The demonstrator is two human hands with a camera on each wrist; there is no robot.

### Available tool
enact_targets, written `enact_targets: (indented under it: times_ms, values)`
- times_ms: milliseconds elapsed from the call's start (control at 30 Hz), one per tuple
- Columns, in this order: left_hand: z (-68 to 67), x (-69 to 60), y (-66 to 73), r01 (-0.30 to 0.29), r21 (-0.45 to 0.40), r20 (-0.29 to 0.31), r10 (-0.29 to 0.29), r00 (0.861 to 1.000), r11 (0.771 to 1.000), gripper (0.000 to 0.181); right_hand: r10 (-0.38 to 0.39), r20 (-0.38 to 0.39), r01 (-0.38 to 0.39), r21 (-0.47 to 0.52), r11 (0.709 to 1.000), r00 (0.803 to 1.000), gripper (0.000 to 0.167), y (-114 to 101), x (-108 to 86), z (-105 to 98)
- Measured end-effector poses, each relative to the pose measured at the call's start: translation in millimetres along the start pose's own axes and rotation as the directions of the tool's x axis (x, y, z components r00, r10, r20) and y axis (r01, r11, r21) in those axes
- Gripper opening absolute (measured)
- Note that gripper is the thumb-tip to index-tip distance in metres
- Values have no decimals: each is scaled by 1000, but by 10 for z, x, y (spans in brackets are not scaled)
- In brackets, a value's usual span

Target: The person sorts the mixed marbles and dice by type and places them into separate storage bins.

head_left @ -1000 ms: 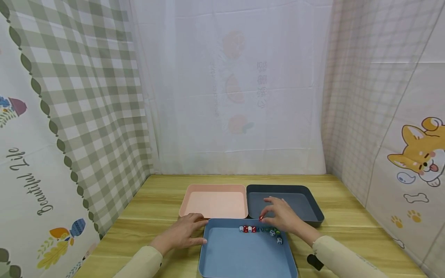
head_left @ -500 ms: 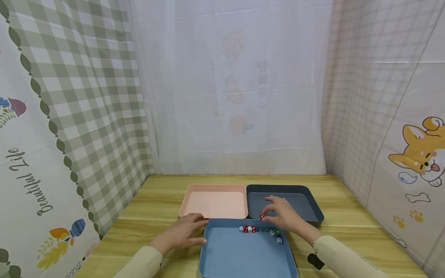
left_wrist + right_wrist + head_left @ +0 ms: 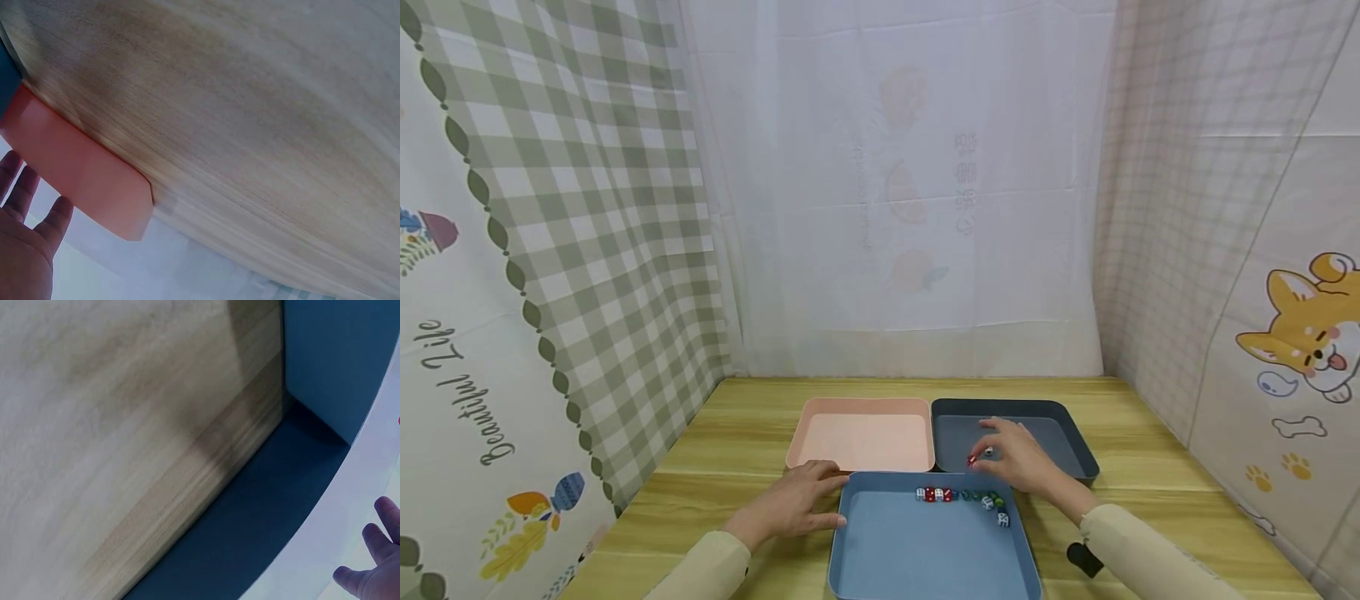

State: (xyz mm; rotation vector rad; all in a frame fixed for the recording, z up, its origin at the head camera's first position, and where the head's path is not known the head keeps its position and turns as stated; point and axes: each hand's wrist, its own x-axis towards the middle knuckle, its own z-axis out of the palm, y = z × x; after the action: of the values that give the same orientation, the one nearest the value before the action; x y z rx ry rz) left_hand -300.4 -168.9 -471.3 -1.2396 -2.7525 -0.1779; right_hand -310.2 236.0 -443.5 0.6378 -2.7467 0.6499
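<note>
In the head view my right hand (image 3: 1017, 456) pinches a small red die (image 3: 972, 460) between thumb and index finger, over the near edge of the dark blue tray (image 3: 1071, 450). A second small whitish die (image 3: 988, 451) shows just behind those fingers; whether it is held or lies in the tray I cannot tell. My left hand (image 3: 796, 500) rests with loose fingers at the left rim of the light blue tray (image 3: 936, 550). Inside that tray, a row of red and white dice (image 3: 934, 494) runs into several green and dark dice (image 3: 987, 502) near its upper right corner.
A pink tray (image 3: 861, 433) stands left of the dark one, both behind the light blue tray on the wooden table (image 3: 730, 442). A small black object (image 3: 1084, 560) lies by my right sleeve. Cloth curtains (image 3: 917, 192) enclose the back and sides.
My right hand has shifted slightly right and away from me with the red die. The whitish die has come into sight behind its fingers. The left hand stays still.
</note>
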Motion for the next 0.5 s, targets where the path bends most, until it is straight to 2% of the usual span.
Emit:
enact_targets:
  times_ms: [367, 500]
  values:
    - [-11, -2, 8, -48, 16, -47, 49, 998, 999, 66, 11, -32, -12, -7, 1000, 999, 6, 109, 12, -111]
    - [-18, 1, 12, -29, 10, -30, 30, 999, 1000, 69, 39, -35, -40, -21, 999, 999, 6, 183, 18, -157]
